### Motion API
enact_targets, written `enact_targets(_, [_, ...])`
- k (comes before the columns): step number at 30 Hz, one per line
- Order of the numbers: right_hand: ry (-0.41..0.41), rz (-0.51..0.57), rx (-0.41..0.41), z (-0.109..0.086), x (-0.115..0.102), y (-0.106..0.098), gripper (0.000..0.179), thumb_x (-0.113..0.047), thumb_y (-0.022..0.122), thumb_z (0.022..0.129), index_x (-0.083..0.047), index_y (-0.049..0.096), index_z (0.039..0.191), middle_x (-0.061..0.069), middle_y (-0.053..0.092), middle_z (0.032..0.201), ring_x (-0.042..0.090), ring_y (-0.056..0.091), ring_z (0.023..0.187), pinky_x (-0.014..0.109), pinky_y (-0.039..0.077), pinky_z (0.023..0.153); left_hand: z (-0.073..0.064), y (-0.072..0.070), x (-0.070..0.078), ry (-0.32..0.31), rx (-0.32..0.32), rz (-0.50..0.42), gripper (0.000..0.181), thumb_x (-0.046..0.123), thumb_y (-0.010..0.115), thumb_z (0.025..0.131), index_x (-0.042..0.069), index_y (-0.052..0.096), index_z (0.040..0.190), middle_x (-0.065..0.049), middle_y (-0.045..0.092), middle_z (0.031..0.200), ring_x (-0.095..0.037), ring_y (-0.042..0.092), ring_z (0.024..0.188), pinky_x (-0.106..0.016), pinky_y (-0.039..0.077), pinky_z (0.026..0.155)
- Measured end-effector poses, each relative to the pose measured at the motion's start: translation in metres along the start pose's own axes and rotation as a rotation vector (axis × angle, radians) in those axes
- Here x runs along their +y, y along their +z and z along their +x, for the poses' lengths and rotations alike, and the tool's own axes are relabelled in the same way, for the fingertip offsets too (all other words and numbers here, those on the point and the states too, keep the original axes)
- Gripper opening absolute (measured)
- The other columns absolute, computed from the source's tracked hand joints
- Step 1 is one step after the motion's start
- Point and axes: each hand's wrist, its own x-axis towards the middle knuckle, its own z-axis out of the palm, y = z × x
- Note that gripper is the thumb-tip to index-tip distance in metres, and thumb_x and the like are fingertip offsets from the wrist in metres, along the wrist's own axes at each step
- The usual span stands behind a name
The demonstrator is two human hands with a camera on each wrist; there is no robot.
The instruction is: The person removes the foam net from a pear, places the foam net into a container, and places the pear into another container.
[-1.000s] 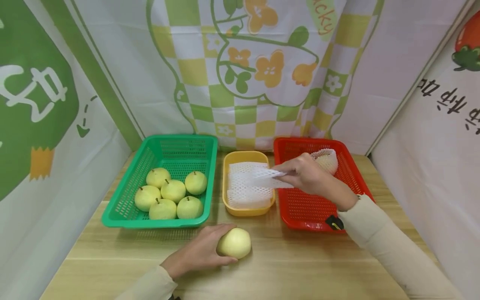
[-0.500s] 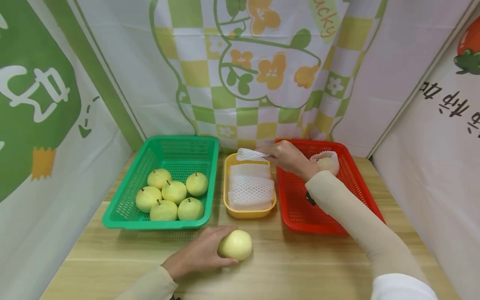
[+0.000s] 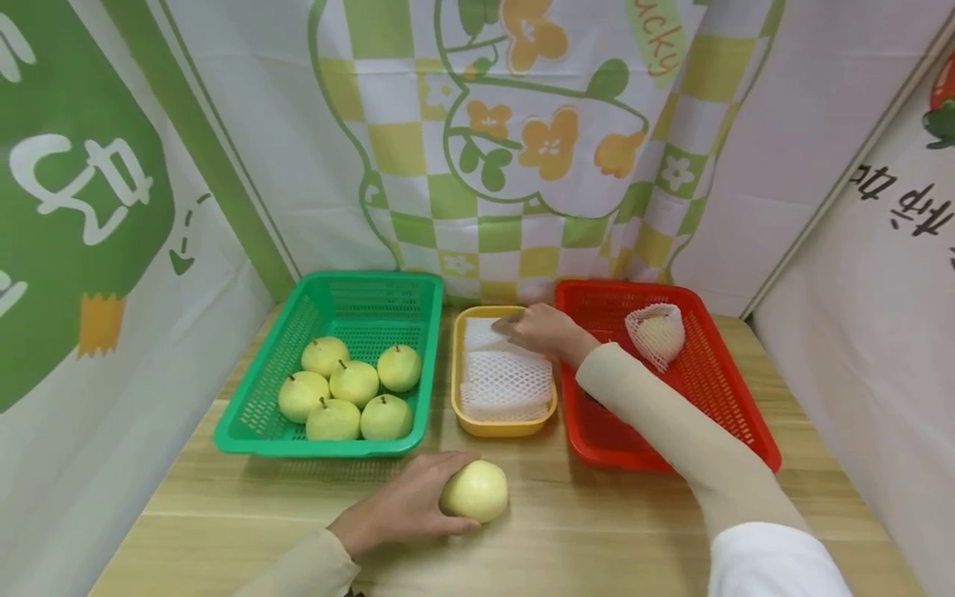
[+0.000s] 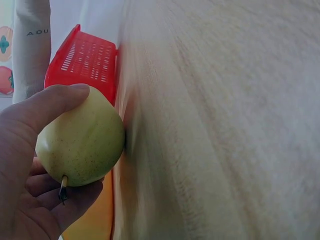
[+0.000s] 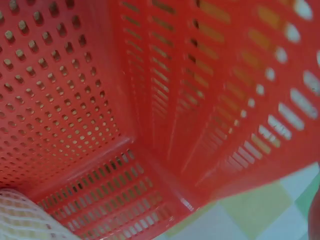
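My left hand grips a pale yellow-green pear low over the table front. In the left wrist view, thumb and fingers wrap the pear, whose dark stem points down toward the palm. My right hand reaches over the red basket's left rim, with curled fingertips on a white foam net at the back of the yellow tray. More foam nets lie flat in front of it. The right wrist view shows mostly the red basket's inside; the fingers' work is outside it.
At left, a green basket holds several bare pears. The red basket at right contains a pear in a foam net. A patterned cloth hangs behind, and white panels close off both sides.
My right hand has moved left from the red basket to the tray's back, lowering the foam net it held onto the others. The left hand keeps its grip on the pear.
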Motion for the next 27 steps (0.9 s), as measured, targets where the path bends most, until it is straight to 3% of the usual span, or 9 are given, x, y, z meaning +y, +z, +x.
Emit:
enact_targets(3, [-0.127,-0.079,-0.049,0.003,-0.001,0.004,0.021,-0.005,0.065,0.098,-0.013,0.077,0.113,0.006,0.082,0.095,0.030,0.073,0.069,0.043,0.064,0.065,0.001,0.001,0.001,-0.002,-0.004,-0.003,0.079,0.045,0.089,0.083,0.002,0.061,0.142,-0.010,0.073,0.133,-0.023,0.072,0.120,-0.039,0.062,0.102])
enact_targets(6, [-0.173,-0.019,-0.099,0.005,-0.001,0.009,0.016,-0.007,0.069,0.098,-0.013,0.080,0.109,0.005,0.083,0.098,0.027,0.078,0.078,0.038,0.066,0.072,0.002,0.001,0.001,0.000,-0.006,-0.007,0.079,0.045,0.089,0.083,0.003,0.061,0.142,-0.010,0.073,0.133,-0.023,0.072,0.120,-0.038,0.061,0.102])
enact_targets(8, [-0.163,0.043,-0.177,0.006,-0.002,0.012,0.016,-0.013,0.068,0.102,-0.011,0.081,0.112,0.005,0.083,0.103,0.025,0.079,0.085,0.037,0.067,0.079,0.002,0.001,0.002,0.000,-0.010,-0.007,0.079,0.046,0.089,0.083,0.002,0.060,0.142,-0.010,0.073,0.134,-0.023,0.072,0.121,-0.038,0.061,0.103])
enact_targets(14, [-0.005,0.176,-0.411,0.010,-0.007,0.011,0.037,-0.030,0.055,0.109,-0.008,0.075,0.130,0.008,0.078,0.127,0.024,0.077,0.112,0.040,0.062,0.101,0.002,0.001,0.002,-0.004,-0.014,-0.007,0.081,0.047,0.089,0.083,0.000,0.060,0.142,-0.011,0.073,0.134,-0.024,0.072,0.121,-0.039,0.061,0.103])
enact_targets(17, [0.120,0.243,-0.502,0.011,-0.011,0.004,0.048,-0.037,0.042,0.111,-0.010,0.070,0.139,0.008,0.072,0.139,0.029,0.067,0.128,0.044,0.052,0.116,0.002,0.000,0.001,-0.001,-0.012,-0.009,0.080,0.047,0.089,0.083,0.000,0.060,0.142,-0.011,0.073,0.133,-0.024,0.073,0.120,-0.038,0.062,0.102])
enact_targets(18, [0.145,0.260,-0.521,0.012,-0.012,0.002,0.049,-0.037,0.039,0.111,-0.009,0.071,0.135,0.008,0.072,0.136,0.029,0.066,0.128,0.045,0.051,0.116,0.002,0.000,0.001,0.002,-0.011,-0.007,0.080,0.047,0.089,0.083,0.001,0.060,0.142,-0.011,0.073,0.133,-0.024,0.073,0.119,-0.038,0.062,0.101])
enact_targets(21, [0.189,0.298,-0.515,0.015,-0.013,-0.004,0.049,-0.035,0.036,0.112,-0.009,0.073,0.129,0.008,0.073,0.133,0.028,0.064,0.127,0.044,0.049,0.118,0.001,0.000,0.001,0.005,-0.007,-0.003,0.080,0.048,0.088,0.083,0.001,0.061,0.142,-0.010,0.074,0.133,-0.023,0.073,0.119,-0.038,0.062,0.101])
enact_targets(24, [0.153,0.296,-0.431,0.017,-0.011,-0.009,0.042,-0.030,0.043,0.112,-0.007,0.077,0.121,0.006,0.076,0.125,0.021,0.071,0.118,0.040,0.055,0.111,0.001,-0.001,0.000,0.003,-0.004,-0.002,0.080,0.048,0.089,0.083,0.000,0.061,0.141,-0.010,0.074,0.132,-0.023,0.073,0.119,-0.038,0.062,0.101])
enact_targets(27, [0.150,0.317,-0.347,0.016,-0.008,-0.016,0.038,-0.028,0.049,0.112,-0.006,0.077,0.125,0.008,0.077,0.128,0.021,0.074,0.114,0.041,0.058,0.108,0.000,-0.002,0.000,-0.001,-0.003,-0.004,0.081,0.047,0.089,0.083,0.000,0.060,0.142,-0.011,0.074,0.133,-0.024,0.073,0.119,-0.038,0.062,0.101])
